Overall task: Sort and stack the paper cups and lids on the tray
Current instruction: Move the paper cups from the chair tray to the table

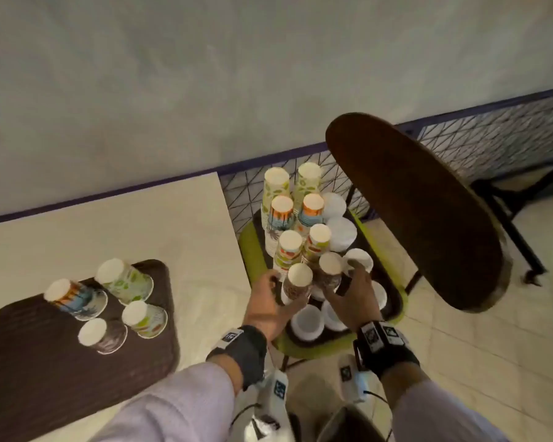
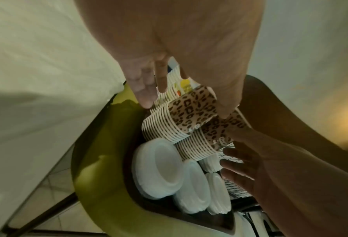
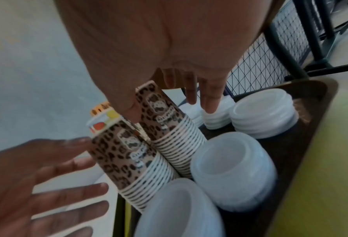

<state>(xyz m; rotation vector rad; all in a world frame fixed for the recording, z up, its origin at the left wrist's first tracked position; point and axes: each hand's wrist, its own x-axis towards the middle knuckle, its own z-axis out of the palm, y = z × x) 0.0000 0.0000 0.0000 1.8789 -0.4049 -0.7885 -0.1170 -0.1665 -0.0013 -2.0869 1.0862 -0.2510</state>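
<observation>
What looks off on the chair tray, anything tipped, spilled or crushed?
Nothing spilled or crushed. The two leopard-print cup stacks lean against each other rather than standing straight, between the left hand and right hand. The lid stacks beside them sit unevenly on the tray.
</observation>
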